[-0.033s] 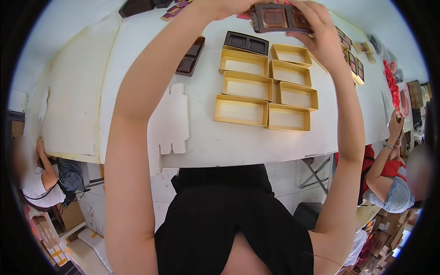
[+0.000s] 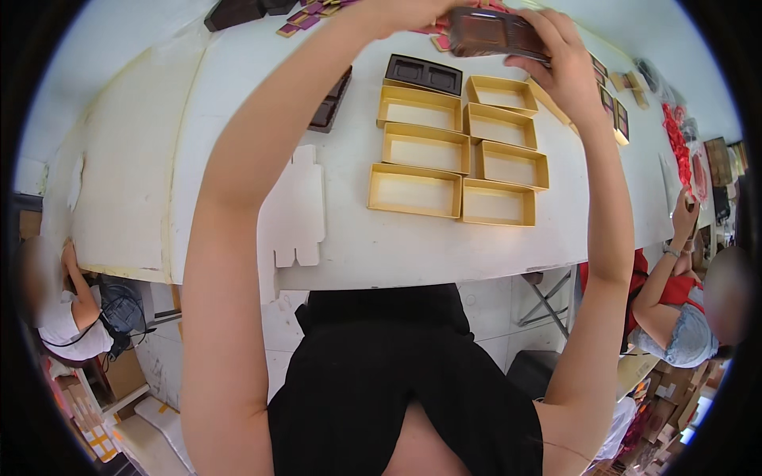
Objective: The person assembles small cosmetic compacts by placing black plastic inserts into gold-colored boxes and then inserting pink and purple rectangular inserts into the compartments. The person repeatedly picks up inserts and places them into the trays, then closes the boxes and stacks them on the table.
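Observation:
At the far edge of the table, my right hand (image 2: pixel 559 51) is closed around a dark brown plastic tray (image 2: pixel 479 32) with square hollows. My left hand (image 2: pixel 413 13) is by the tray's left end; its fingers are partly cut off by the top edge of the view, so their grip cannot be made out. Below them, open gold boxes (image 2: pixel 426 149) lie in two columns. A black two-hollow tray (image 2: pixel 425 74) rests on the farthest box of the left column. Another dark tray (image 2: pixel 328 107) lies partly hidden behind my left forearm.
Flat white cut-out card (image 2: pixel 298 206) lies beside my left arm. Small purple and gold pieces (image 2: pixel 305 20) and pink ones (image 2: pixel 440 42) are at the far side. Filled boxes (image 2: pixel 615 111) stand at the right. A person (image 2: pixel 675 309) works on the right, another (image 2: pixel 67 309) on the left.
The tray in my right hand has shifted a little to the right and turned. My left hand has moved slightly right, and more pink pieces show beside the tray.

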Available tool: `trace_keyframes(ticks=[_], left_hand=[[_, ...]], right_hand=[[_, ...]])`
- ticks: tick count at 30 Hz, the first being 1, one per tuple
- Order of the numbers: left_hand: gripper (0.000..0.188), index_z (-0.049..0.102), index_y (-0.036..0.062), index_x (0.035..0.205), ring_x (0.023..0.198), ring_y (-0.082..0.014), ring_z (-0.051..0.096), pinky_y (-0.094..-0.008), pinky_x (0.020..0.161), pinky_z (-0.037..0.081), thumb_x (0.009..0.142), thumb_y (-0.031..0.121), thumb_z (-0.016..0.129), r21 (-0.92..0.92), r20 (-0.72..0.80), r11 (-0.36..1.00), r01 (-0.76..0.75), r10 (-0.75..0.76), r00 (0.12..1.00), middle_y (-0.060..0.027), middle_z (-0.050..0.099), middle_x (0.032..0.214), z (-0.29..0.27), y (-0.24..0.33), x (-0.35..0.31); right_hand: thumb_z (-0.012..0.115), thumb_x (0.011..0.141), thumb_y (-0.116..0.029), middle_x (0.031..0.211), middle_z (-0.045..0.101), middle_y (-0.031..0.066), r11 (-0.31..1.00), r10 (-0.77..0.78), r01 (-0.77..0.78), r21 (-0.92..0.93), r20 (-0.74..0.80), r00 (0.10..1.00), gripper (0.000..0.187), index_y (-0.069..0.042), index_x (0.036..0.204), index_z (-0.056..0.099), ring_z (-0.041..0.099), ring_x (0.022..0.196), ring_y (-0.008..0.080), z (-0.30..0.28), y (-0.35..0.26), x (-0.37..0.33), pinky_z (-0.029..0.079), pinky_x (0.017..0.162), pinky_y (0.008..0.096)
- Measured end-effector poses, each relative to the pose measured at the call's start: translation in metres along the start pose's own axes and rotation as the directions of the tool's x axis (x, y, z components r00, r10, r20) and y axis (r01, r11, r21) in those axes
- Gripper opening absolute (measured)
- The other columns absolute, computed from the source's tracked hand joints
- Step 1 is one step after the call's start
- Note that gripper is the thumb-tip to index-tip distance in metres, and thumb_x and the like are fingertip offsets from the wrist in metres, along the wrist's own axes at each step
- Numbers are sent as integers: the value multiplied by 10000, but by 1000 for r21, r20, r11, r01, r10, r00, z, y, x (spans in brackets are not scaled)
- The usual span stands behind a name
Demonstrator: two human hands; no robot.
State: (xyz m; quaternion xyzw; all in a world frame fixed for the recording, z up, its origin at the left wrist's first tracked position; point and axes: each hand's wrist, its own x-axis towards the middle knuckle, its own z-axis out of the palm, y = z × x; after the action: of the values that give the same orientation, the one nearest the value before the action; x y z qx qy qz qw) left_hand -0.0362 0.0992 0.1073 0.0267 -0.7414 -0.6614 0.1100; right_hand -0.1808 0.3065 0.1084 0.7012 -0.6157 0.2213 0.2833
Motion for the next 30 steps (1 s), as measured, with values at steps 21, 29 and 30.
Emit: trace_keyframes(ticks=[21, 29, 30], left_hand=[[554, 650, 159, 1245, 1004, -269, 650, -483, 866, 500, 758, 396, 765, 938, -89, 334, 94, -29, 996, -71, 690, 1026, 66, -79, 9], [419, 704, 211, 1164, 969, -282, 657, -450, 817, 505, 790, 397, 733, 978, -7, 206, 32, -119, 993, -82, 681, 1034, 78, -71, 10], [405, 711, 214, 1149, 989, -289, 648, -453, 817, 504, 792, 405, 729, 989, -9, 148, 23, -92, 996, -84, 671, 1047, 79, -74, 8]], right_hand=[[706, 863, -273, 824, 682, 136, 804, 559, -594, -33, 383, 735, 324, -41, 1089, 693, 683, 764, 276, 53, 52, -63, 534, 722, 372], [757, 767, -157, 771, 701, 124, 618, 666, -786, 8, 526, 529, 228, -40, 960, 729, 701, 739, 222, 66, 68, -64, 533, 692, 345], [765, 753, -147, 774, 695, 125, 701, 627, -709, -73, 536, 565, 229, -44, 953, 722, 701, 762, 241, 67, 64, -59, 533, 713, 355]])
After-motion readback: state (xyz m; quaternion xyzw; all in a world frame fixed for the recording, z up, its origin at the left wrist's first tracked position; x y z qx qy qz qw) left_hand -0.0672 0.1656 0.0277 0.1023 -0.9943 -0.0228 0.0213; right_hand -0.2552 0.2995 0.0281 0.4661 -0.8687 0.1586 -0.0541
